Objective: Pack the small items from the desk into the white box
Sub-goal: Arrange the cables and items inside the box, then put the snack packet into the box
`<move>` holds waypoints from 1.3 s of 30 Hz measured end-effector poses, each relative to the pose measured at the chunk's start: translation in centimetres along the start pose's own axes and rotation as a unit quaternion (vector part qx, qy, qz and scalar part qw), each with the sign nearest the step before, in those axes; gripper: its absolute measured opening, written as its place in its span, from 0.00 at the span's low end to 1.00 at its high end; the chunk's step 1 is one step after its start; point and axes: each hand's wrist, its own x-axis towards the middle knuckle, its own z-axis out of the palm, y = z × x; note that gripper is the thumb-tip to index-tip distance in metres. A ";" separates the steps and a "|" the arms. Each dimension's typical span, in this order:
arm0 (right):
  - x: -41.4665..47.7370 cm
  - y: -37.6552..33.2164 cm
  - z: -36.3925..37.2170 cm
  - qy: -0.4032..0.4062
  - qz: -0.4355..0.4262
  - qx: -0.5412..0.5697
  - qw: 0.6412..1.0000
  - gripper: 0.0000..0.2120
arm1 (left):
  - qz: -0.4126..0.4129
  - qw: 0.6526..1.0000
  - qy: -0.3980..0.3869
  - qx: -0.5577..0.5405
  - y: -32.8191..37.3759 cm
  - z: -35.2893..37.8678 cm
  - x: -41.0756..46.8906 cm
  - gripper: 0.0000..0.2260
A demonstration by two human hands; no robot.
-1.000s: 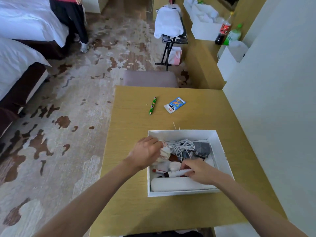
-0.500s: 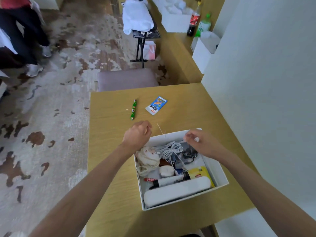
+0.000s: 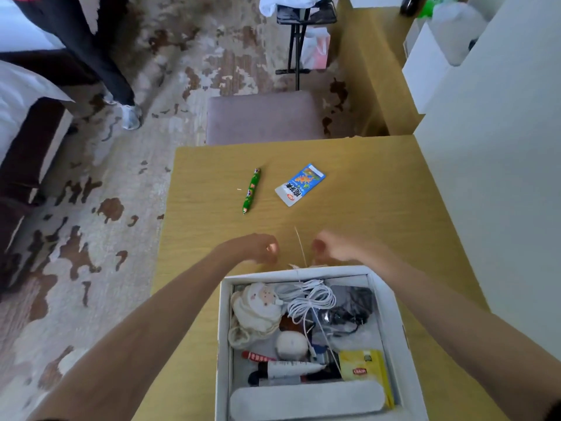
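The white box (image 3: 224, 329) stands open at the desk's near edge. Inside lie a coiled white cable (image 3: 312, 302), a Santa pouch (image 3: 258, 305), a yellow tea packet (image 3: 364, 369), a white tube (image 3: 291, 366) and a long white case (image 3: 306, 399). Just beyond the box's far rim, my left hand (image 3: 261, 247) is curled into a loose fist above the desk. My right hand (image 3: 334, 247) hovers beside it, motion-blurred. Thin pale sticks (image 3: 300, 247) lie between them. Farther out on the desk rest a green wrapped stick (image 3: 251, 191) and a blue snack packet (image 3: 300, 183).
A mauve stool (image 3: 264, 117) sits against the desk's far edge. A pale wall (image 3: 501, 177) borders the desk on the right. A person's legs (image 3: 100, 56) stand on the patterned carpet at upper left, next to a bed (image 3: 21, 95). A folding rack (image 3: 303, 16) stands behind the stool.
Both hands came up out of the box and moved forward past its far rim, closing in on the thin sticks. The view tilted down, so the box sits lower in frame.
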 end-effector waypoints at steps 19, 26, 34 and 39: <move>0.5 4.7 -3.3 0.086 -0.040 0.088 0.992 0.08 | -0.026 0.948 0.308 -0.076 1.7 -3.1 8.6 0.15; -3.6 7.2 -2.1 0.226 -0.021 0.222 0.948 0.08 | -0.107 0.954 0.274 0.061 4.3 -4.8 14.3 0.34; -7.2 6.8 -0.9 0.281 -0.041 0.301 0.910 0.10 | -0.122 0.959 0.205 -0.156 3.5 -2.6 13.0 0.16; -9.6 3.6 -0.7 0.290 -0.078 0.332 0.894 0.10 | -0.038 0.927 0.266 -0.262 3.4 -2.5 7.5 0.06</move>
